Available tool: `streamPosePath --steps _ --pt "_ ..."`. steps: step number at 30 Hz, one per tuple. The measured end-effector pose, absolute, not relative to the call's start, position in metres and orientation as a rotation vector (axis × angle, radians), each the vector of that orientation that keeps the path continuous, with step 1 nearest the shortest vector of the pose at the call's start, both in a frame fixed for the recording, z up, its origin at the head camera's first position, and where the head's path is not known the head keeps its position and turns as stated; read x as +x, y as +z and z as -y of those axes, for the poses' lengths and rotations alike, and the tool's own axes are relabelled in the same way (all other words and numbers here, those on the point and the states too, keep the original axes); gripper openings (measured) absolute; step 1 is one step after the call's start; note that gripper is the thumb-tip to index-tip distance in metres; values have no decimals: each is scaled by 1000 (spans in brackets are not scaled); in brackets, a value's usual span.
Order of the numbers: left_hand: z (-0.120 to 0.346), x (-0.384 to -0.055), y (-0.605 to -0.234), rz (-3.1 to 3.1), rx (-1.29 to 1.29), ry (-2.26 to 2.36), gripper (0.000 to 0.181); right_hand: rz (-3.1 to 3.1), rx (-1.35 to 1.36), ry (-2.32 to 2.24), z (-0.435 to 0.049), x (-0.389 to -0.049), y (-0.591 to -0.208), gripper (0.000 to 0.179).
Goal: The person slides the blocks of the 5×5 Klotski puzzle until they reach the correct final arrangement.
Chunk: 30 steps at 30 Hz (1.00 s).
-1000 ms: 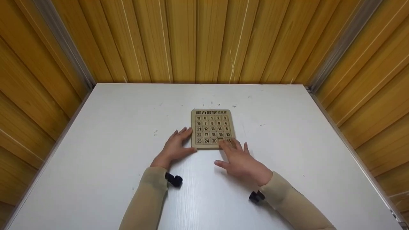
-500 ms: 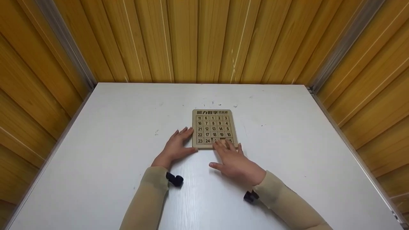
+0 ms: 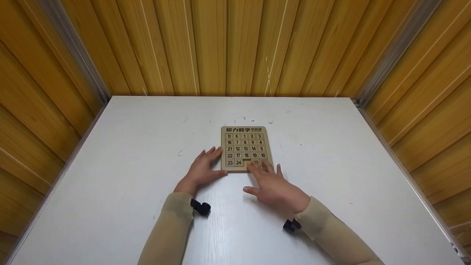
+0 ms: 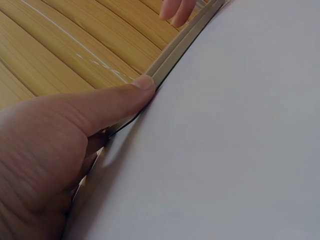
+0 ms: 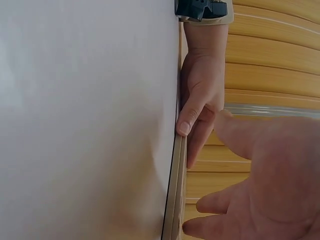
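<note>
A wooden number sliding puzzle [image 3: 245, 168] lies flat on the white table in the head view, its numbered tiles in rows under a printed heading. In the bottom row, the gap sits right of tile 24 [image 3: 238, 162], and tile 20 [image 3: 256, 162] is partly covered by fingers. My left hand [image 3: 200, 170] rests at the near left corner, fingers along the left side and thumb against the near edge. My right hand [image 3: 276, 186] is spread over the near right part, fingertips touching the bottom-row tiles. Its thumb stays off the board.
The white table [image 3: 121, 165] surrounds the puzzle, with small dark marks beyond it. Wood-patterned walls [image 3: 235, 48] stand behind and on both sides. A small black camera is on the left wrist [image 3: 201, 207] and another on the right wrist [image 3: 291, 225].
My right hand moved left, then slightly back right. Tile 20 slid right, so the bottom-row gap shifted from the fourth column to the third. My left hand stayed in place.
</note>
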<state>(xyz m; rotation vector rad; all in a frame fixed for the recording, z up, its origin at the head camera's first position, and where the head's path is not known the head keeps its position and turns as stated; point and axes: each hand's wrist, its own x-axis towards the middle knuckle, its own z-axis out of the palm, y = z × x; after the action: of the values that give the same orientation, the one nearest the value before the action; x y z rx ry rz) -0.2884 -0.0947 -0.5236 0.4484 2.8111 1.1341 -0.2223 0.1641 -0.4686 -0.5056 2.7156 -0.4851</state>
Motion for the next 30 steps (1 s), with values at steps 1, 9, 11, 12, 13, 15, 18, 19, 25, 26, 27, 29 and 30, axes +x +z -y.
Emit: streamPosePath --steps 1,9,11,12,13,15,18,19,25,26,27,29,30 --pt "95 -288 -524 -2809 446 1137 89 -2712 -523 -485 -161 -222 -469 87" --pt "93 -289 -521 -2849 496 1077 88 -2660 -632 -456 -141 -224 -468 90" --pt "93 -288 -521 -2849 489 1079 88 -2654 -622 -455 -141 -224 -468 90" --pt "94 -288 -521 -2846 485 1081 89 -2653 -614 -457 -141 -224 -469 90" --pt "94 -288 -521 -2845 482 1085 89 -2656 -607 -457 -142 -224 -469 90" --pt "94 -288 -522 -2841 476 1092 89 -2667 -601 -449 -144 -225 -469 89" --pt "94 -288 -522 -2837 477 1098 89 -2687 -593 -431 -148 -225 -469 89" --pt "94 -288 -522 -2835 478 1098 89 -2693 -591 -424 -150 -225 -469 89" --pt "94 -288 -522 -2828 489 1118 90 -2708 -546 -415 -157 -224 -467 88" --pt "94 -288 -522 -2829 489 1119 90 -2707 -542 -424 -156 -225 -466 88" --pt "94 -288 -522 -2832 490 1120 90 -2705 -541 -432 -155 -225 -465 87" --pt "95 -288 -522 -2834 490 1116 90 -2705 -546 -440 -150 -226 -464 86" --pt "95 -288 -523 -2835 491 1114 90 -2707 -551 -439 -148 -227 -464 86"
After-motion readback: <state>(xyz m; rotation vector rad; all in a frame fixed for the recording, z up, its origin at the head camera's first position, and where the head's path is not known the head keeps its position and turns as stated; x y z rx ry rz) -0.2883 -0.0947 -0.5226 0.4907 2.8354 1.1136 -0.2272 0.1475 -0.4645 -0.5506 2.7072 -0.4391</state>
